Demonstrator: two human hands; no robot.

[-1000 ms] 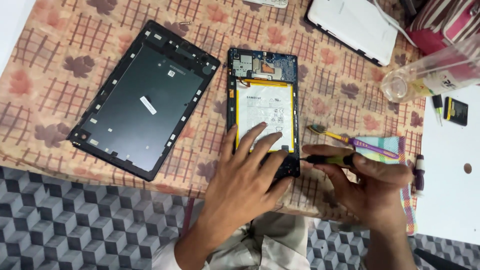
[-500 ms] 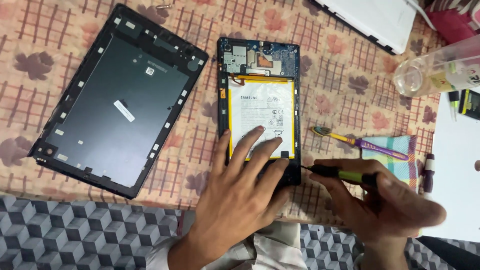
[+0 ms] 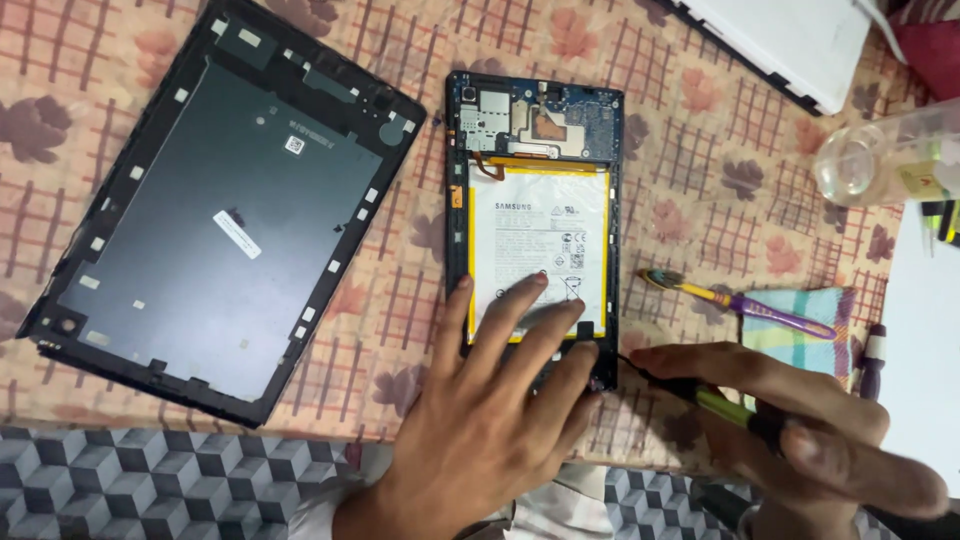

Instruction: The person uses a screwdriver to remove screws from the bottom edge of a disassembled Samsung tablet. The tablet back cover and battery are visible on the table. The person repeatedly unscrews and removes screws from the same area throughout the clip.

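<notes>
So the opened tablet [image 3: 536, 200] was lying flat on the table [image 3: 700, 200], which had a floral patterned cloth over it. The tablet sat roughly in the middle, back off, with the white battery [image 3: 538, 235] filling most of the frame and the blue circuit board [image 3: 540, 115] showing along the top end.

The left hand [image 3: 490, 420] was pressed flat on the lower end of the tablet, grip released, fingers spread, and the fingertips [image 3: 535, 285] reached up onto the bottom part of the battery. It wasn't holding anything, just resting on it.

The right hand [image 3: 800, 430] was down at the bottom right, grip clenched around a screwdriver [image 3: 700, 395] with a yellow-green shaft. Its dark tip pointed at the tablet's lower right corner, touching or just beside the frame; it was too blurry to say which.

The removed back cover [image 3: 220, 210] lay inside-up to the left of the tablet, tilted a bit, apart from it. To the right were a purple and yellow toothbrush [image 3: 740, 305] resting partly on a folded checked cloth [image 3: 800, 320], and a clear plastic bottle [image 3: 880, 160] on its side further up. A white tablet-like slab [image 3: 790, 40] sat at the top right edge.
</notes>
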